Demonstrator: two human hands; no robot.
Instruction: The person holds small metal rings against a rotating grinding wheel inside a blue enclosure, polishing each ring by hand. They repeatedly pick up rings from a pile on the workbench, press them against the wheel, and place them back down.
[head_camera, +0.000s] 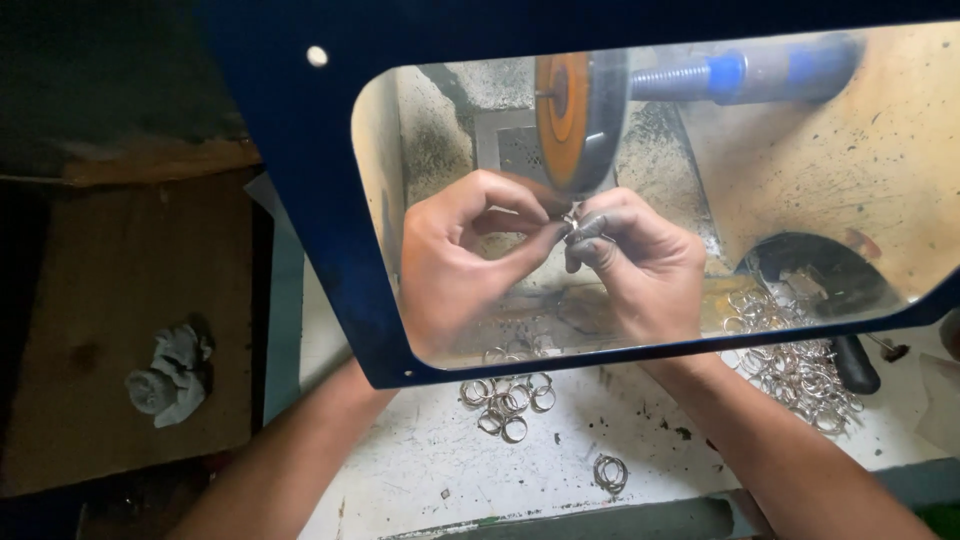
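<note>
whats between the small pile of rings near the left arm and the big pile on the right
In the head view, the right forearm crosses bare, speckled white bench between the small ring pile and big ring pile.

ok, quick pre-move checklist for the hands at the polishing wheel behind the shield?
1. Grip: left hand and right hand both pinch the small silver metal ring at the fingertips: ok.
2. Contact: ring sits at the lower rim of the orange-faced round polishing wheel; touching or just apart: cannot tell.
3. Fingertips very close to the wheel rim: not ok.
4. Clear blue-framed shield between face and wheel: ok.
5. Wheel spinning: cannot tell.
6. Loose piles of silver rings lie on the white bench, apart from both hands: ok.
</note>
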